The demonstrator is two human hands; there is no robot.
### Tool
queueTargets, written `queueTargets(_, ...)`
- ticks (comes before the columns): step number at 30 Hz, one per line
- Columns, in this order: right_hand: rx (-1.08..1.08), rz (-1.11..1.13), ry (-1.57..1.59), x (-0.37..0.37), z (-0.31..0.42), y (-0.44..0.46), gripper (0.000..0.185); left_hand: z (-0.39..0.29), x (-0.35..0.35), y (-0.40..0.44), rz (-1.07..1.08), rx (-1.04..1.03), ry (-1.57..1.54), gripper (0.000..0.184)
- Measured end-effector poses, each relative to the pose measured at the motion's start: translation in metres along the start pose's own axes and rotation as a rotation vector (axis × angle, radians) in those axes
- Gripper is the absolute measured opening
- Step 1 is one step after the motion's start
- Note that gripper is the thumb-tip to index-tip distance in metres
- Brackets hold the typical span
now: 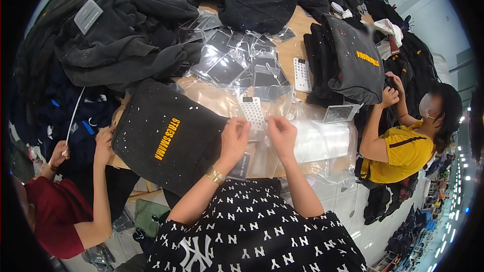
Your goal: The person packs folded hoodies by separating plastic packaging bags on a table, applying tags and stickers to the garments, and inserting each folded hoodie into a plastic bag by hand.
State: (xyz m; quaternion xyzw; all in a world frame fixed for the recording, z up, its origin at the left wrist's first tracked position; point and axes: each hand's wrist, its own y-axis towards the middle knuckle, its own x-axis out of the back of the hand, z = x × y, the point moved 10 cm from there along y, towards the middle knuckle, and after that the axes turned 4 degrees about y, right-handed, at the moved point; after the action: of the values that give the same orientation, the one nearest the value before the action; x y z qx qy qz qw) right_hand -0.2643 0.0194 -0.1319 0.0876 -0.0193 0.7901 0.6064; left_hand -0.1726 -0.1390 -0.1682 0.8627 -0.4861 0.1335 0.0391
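Observation:
My left hand (235, 135) is closed in a pinch, its fingertips over the lower left edge of a white sticker sheet (251, 109) with rows of small dark marks. I cannot tell whether it grips the sheet. My right hand (282, 136) is pinched just right of the sheet; anything between its fingers is too small to name. Clear plastic bags (322, 143) lie under and beside my hands. Left of my left hand is a folded black garment (164, 133) with white specks and yellow lettering. A dark tag (239, 166) lies near my left wrist.
Several clear bags with dark cards (224, 65) are piled ahead on the table. Heaped dark garments (126, 30) stand at the left, a folded stack (353, 60) and another sticker sheet (302, 74) at the right. People work on the left, right and far sides.

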Motion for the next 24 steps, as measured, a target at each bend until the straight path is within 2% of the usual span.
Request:
queueTargets(2,-0.067,-0.032,0.176,0.013,0.01,0.003,0.014,-0.032,0.014,-0.002,-0.178,-0.214,0.156,0.039)
queueTargets(3,-0.058,-0.045,0.268,0.018,0.023,0.002,0.014,-0.024,0.006,0.01,-0.079,-0.184,0.167,0.056)
queueTargets(6,0.0,-0.07,0.374,0.031,0.059,-0.002,0.013,-0.018,-0.008,0.041,0.005,0.035,0.331,0.065)
queueTargets(7,0.013,-0.074,0.397,0.034,0.066,-0.005,0.013,-0.018,-0.015,0.05,0.103,0.149,0.396,0.075)
queueTargets(10,0.042,-0.09,0.4,0.045,0.075,-0.013,0.012,-0.021,-0.031,0.07,0.162,0.086,0.744,0.084)
queueTargets(11,0.052,-0.1,0.389,0.05,0.077,-0.016,0.012,-0.015,-0.032,0.077,0.196,0.153,0.674,0.092)
queueTargets(14,0.049,-0.151,0.313,0.069,0.08,-0.026,0.011,-0.006,-0.041,0.096,0.287,0.079,0.713,0.088)
queueTargets(15,0.034,-0.172,0.306,0.076,0.076,-0.029,0.011,-0.011,-0.041,0.1,0.259,0.003,0.736,0.079)
queueTargets(22,0.017,-0.233,0.325,0.109,0.065,-0.037,0.01,-0.018,-0.046,0.111,0.589,0.17,0.417,0.073)
queueTargets(24,0.027,-0.239,0.328,0.114,0.065,-0.038,0.009,-0.05,-0.042,0.138,0.499,0.043,0.335,0.068)
